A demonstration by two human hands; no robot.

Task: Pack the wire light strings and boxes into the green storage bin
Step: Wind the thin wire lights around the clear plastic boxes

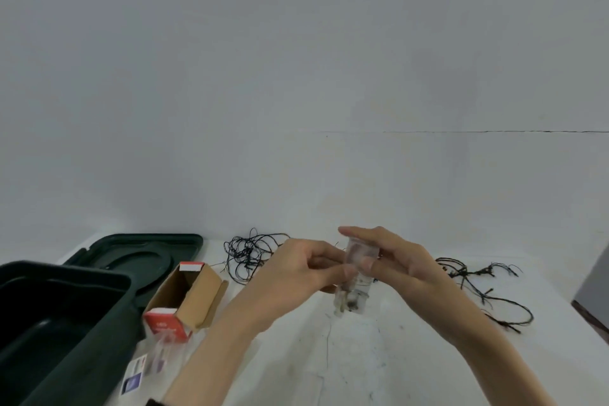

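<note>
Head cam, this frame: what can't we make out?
All head view.
Clear packet, pinched by left hand and right hand: contents blurred, fingers cover its top.
Green storage bin: cut off by left and bottom edges; inside too dark.
Cardboard box: red flap's print blurred.
Leaflets beside bin: blurred, unreadable.
Wire light strings: bulbs too small to count.

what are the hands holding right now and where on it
Both hold a clear plastic pouch: the right hand pinches its upper part, the left hand pinches its left edge near the middle.
</note>
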